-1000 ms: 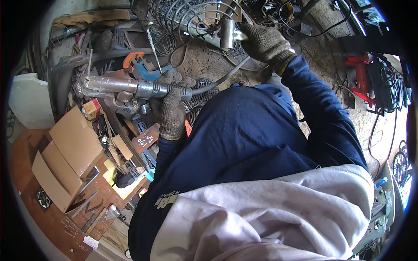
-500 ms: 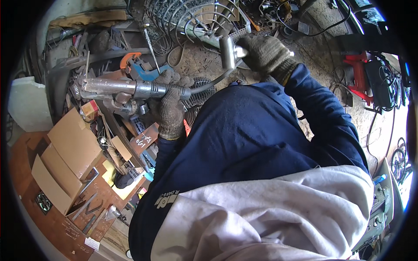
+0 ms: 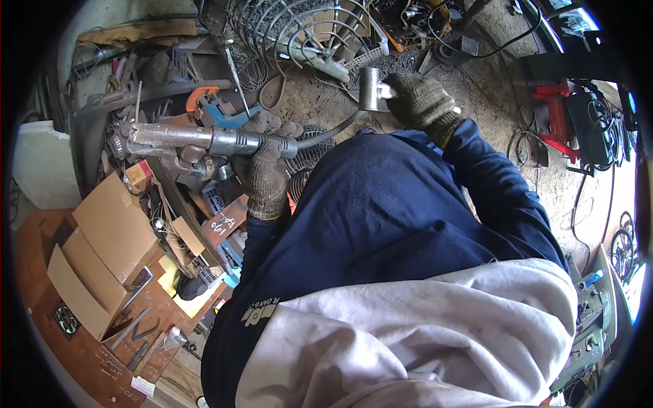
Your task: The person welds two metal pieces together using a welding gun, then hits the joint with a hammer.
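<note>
A dark knit work glove covers my left hand (image 3: 267, 166). Its fingers wrap round a worn metal cylinder (image 3: 231, 141) that lies roughly level, with knobbly metal fittings beneath its left part. A grey hose or bent rod (image 3: 331, 134) curves out of the cylinder's right end toward the hammer. My right hand (image 3: 420, 102), gloved as well, is closed round the handle of a metal hammer (image 3: 369, 89). The hammer's head stands upright, to the right of the cylinder and apart from it. Both palms are hidden.
A blue and orange tool (image 3: 228, 117) lies behind the cylinder. Farther back stands a round wire guard (image 3: 320, 30). An open cardboard box (image 3: 112, 231) sits on the brown bench (image 3: 47, 272) at left. A red and black machine with cables (image 3: 554, 112) stands at right.
My right hand has carried the hammer a little to the right and nearer to me. My left hand keeps its hold on the cylinder in nearly the same place.
</note>
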A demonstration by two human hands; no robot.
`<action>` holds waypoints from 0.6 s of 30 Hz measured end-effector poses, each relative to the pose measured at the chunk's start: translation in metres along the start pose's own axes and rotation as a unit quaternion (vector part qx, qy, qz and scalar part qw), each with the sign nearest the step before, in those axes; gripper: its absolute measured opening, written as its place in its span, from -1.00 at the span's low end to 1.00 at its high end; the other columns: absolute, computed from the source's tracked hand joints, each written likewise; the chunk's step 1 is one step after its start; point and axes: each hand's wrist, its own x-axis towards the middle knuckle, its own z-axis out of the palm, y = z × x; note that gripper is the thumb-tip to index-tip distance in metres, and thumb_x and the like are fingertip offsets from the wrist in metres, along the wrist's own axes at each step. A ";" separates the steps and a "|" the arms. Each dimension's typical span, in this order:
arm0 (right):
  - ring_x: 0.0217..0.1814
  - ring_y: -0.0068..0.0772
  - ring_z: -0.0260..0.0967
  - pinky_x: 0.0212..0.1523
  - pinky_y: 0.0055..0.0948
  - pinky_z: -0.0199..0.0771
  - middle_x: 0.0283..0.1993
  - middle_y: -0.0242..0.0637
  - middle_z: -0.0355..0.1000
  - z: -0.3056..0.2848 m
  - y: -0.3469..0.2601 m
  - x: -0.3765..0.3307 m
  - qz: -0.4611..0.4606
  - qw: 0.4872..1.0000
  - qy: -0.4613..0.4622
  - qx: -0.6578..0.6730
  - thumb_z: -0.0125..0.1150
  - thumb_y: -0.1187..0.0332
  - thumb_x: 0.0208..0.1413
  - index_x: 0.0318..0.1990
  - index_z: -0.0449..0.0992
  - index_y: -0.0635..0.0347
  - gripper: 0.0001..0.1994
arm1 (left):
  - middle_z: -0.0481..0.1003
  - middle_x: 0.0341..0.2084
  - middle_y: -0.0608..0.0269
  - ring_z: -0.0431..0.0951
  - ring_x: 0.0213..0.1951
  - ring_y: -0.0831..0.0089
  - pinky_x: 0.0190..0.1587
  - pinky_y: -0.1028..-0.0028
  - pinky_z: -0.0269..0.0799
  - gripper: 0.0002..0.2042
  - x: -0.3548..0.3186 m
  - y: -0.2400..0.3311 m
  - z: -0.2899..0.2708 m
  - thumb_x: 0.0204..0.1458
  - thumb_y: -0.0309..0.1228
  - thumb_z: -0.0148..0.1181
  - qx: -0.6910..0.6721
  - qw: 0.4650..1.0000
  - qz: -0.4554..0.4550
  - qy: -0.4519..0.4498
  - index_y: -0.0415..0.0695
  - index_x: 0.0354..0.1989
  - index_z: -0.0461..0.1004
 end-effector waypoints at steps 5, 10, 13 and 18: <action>-0.19 0.06 0.51 -0.19 -0.06 0.51 -0.28 -0.06 0.53 -0.011 0.001 -0.005 0.062 0.998 0.004 -0.006 0.22 0.20 0.03 -0.09 0.50 0.05 -0.71 | 0.42 -0.10 0.05 0.52 -0.08 0.12 0.02 0.09 0.48 -0.53 0.000 -0.001 -0.005 -0.03 -0.54 0.14 -0.013 1.000 0.013 -0.023 -0.29 0.13 0.33; -0.15 0.04 0.52 -0.15 -0.08 0.52 -0.27 -0.08 0.53 -0.018 -0.008 0.006 0.048 0.999 0.025 -0.010 0.22 0.19 0.03 -0.05 0.50 0.03 -0.68 | 0.43 -0.08 0.04 0.52 -0.08 0.14 0.03 0.09 0.48 -0.52 -0.002 0.000 -0.003 -0.01 -0.55 0.12 -0.008 1.000 -0.012 0.003 -0.30 0.16 0.32; -0.15 0.05 0.51 -0.15 -0.07 0.52 -0.25 -0.07 0.53 -0.019 -0.009 0.018 0.038 0.999 0.028 -0.010 0.16 0.18 0.07 -0.08 0.49 0.08 -0.70 | 0.43 -0.08 0.04 0.52 -0.07 0.15 0.04 0.11 0.49 -0.52 -0.001 0.000 -0.002 -0.01 -0.56 0.12 -0.014 1.000 -0.012 -0.009 -0.30 0.16 0.32; -0.08 0.05 0.50 -0.10 -0.12 0.53 -0.15 -0.06 0.54 -0.033 -0.021 0.027 0.099 0.995 -0.012 -0.011 0.20 0.18 0.09 -0.02 0.50 0.05 -0.68 | 0.45 -0.10 0.04 0.53 -0.08 0.12 0.03 0.11 0.49 -0.54 -0.005 0.000 -0.003 -0.01 -0.57 0.11 -0.011 1.000 -0.011 0.006 -0.29 0.15 0.33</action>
